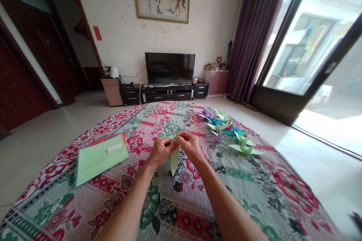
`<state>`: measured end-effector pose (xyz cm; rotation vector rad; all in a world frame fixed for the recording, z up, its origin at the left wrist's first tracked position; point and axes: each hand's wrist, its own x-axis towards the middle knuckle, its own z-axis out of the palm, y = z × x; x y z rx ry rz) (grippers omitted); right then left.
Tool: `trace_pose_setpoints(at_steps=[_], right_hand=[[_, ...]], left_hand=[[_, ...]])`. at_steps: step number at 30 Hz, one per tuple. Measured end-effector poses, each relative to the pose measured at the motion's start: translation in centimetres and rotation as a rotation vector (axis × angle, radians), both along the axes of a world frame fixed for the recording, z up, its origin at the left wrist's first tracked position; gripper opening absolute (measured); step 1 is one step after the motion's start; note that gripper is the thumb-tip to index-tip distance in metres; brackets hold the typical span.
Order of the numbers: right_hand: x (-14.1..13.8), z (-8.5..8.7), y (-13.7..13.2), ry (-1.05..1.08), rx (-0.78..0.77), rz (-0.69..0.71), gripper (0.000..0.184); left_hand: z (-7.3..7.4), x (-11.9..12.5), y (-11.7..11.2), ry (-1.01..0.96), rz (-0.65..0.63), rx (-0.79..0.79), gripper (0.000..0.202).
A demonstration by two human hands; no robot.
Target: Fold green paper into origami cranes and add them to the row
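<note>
Both hands meet over the middle of the table on a light green folded paper crane (174, 161). One pointed wing of it hangs down toward me, and its upper part is mostly covered by fingers. My left hand (161, 151) pinches the paper from the left side. With thumb and forefinger together, my right hand (190, 144) grips the small top end of the same piece. Finished paper cranes in green, blue and purple lie grouped to the right, among them a green crane (245, 145) and a blue crane (234, 131).
A stack of coloured paper (98, 160), green on top with a white label, lies at the left. The round table wears a flowered cloth (166, 211). Beyond it stand a television (170, 68) and a low black cabinet (158, 96). A glass door (299, 52) is at the right.
</note>
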<state>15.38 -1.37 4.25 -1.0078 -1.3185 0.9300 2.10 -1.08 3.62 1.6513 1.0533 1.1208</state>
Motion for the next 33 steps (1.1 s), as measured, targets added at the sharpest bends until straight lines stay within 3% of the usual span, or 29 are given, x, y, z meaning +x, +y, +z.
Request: trace_pose_setpoints(at_steps=[8, 16, 28, 33], right_hand=[[0.0, 0.6, -0.5, 0.021, -0.062, -0.006, 0.013], [0.3, -0.1, 0.0, 0.058, -0.043, 0.043, 0.023], [0.2, -0.2, -0.2, 0.098, -0.069, 0.020, 0.029], [0.4, -0.7, -0.1, 0.164, -0.086, 0.119, 0.032]], left_hand=[[0.0, 0.1, 0.0, -0.002, -0.028, -0.016, 0.035], [-0.3, -0.1, 0.0, -0.055, -0.076, -0.075, 0.030], [0.1, 0.2, -0.2, -0.015, -0.010, -0.066, 0.031], [0.2, 0.2, -0.3, -0.022, -0.027, -0.061, 0.029]])
